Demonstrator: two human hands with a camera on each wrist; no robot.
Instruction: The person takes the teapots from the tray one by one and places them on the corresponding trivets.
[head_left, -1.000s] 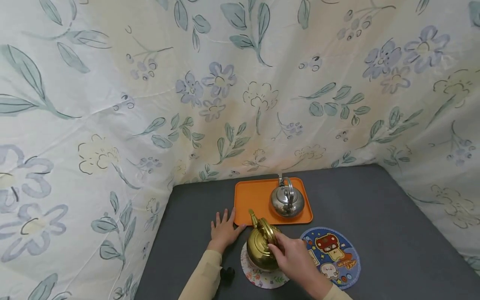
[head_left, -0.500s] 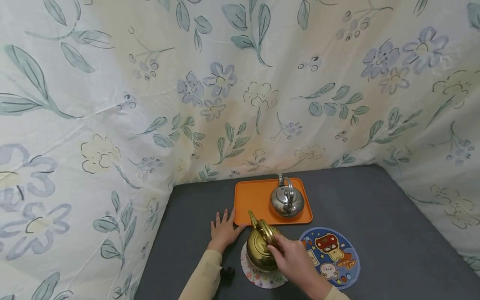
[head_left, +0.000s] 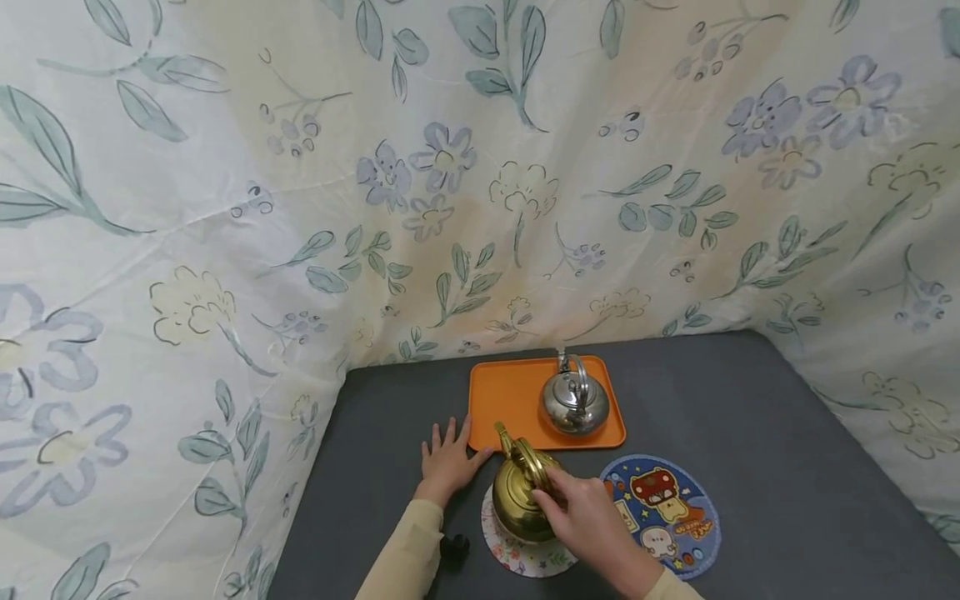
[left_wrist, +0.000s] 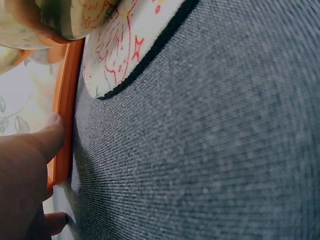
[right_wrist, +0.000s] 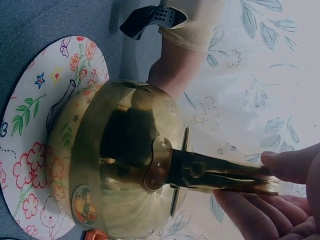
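My right hand (head_left: 596,525) pinches the upright handle (right_wrist: 225,175) of a shiny gold kettle (head_left: 517,504) between thumb and fingers. The kettle sits over a round white floral mat (head_left: 528,565), its spout pointing toward the back. Beside it on the left, my left hand (head_left: 450,462) lies with fingers spread at the near-left corner of an orange tray (head_left: 502,404). In the left wrist view the thumb (left_wrist: 50,137) touches the tray's rim. A silver kettle (head_left: 573,407) stands on the right part of the tray, its spout toward the back.
To the right of the gold kettle lies a round blue mat (head_left: 667,521) with cartoon figures, partly behind my right hand. The dark grey table (head_left: 780,467) meets a flower-printed cloth (head_left: 525,167) at the back and both sides. Wrist camera gear (head_left: 453,550) shows by my left sleeve.
The gold kettle and the right hand on its handle have shifted very slightly to the left. My left hand, the tray and the silver kettle have stayed in place.
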